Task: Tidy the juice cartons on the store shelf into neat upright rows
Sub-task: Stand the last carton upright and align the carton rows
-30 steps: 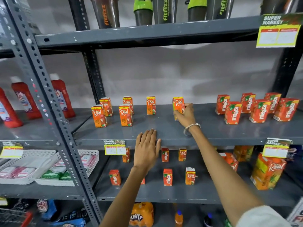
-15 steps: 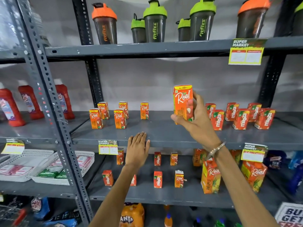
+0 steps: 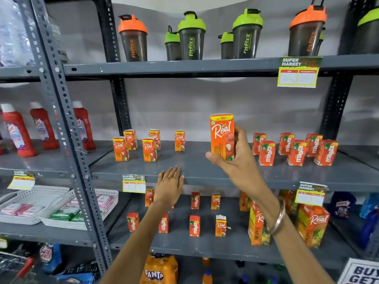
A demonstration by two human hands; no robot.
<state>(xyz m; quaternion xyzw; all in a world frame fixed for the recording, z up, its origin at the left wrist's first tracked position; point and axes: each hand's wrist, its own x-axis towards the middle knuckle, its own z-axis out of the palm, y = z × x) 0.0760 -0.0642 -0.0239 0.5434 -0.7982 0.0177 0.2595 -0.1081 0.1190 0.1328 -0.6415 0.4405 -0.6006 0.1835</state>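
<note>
My right hand grips an orange Real juice carton, upright and lifted above the grey middle shelf. Flat on that shelf's front edge rests my left hand, fingers together and holding nothing. Several small Real cartons stand upright at the shelf's left, in a loose double row. A group of red Maaza cartons stands at its right. The shelf below carries small Maaza cartons and Real cartons, spaced apart.
Shaker bottles line the top shelf. Large Real pineapple cartons stand lower right. Red cleaner bottles and white baskets fill the left bay. A perforated upright post separates the bays. Price tags hang from shelf edges.
My right hand lifted the Real carton off the back of the middle shelf and brought it up and toward me. The left hand stayed on the shelf edge. The camera tilted upward.
</note>
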